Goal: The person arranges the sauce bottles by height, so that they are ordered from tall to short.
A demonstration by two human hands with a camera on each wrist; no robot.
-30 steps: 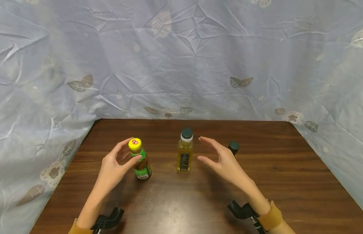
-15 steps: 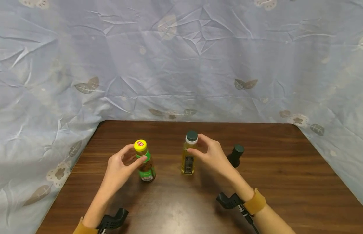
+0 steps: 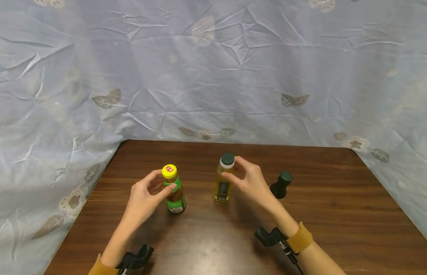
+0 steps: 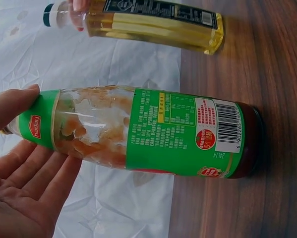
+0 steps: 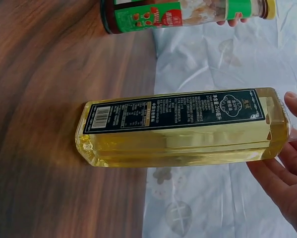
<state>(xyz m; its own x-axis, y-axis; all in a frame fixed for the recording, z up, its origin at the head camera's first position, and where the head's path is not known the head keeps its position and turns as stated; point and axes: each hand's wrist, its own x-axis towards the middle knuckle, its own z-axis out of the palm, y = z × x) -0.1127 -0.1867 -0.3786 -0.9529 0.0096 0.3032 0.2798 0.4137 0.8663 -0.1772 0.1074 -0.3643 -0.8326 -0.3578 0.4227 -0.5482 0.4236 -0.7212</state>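
Observation:
My left hand (image 3: 142, 198) grips the neck of a glass sauce bottle (image 3: 175, 200) with a yellow cap and green labels. Reddish-brown sauce streaks its inside in the left wrist view, and its barcode (image 4: 227, 126) faces that camera. To the right, my right hand (image 3: 252, 183) pinches the neck of a square cooking oil bottle (image 3: 221, 187), just under its white collar and dark green cap. This bottle leans slightly, holds clear yellow oil and bears a black label (image 5: 173, 111). Each bottle's base is close over or on the wooden table (image 3: 199, 236).
A third, dark bottle with a dark green cap (image 3: 281, 185) stands right of my right hand, its lower part hidden behind the forearm. A pale floral curtain (image 3: 213, 76) hangs behind the table and along both sides.
My right hand has moved left and taken hold of the oil bottle, which now tilts slightly. My left hand stays at the sauce bottle. The head view has shifted a little.

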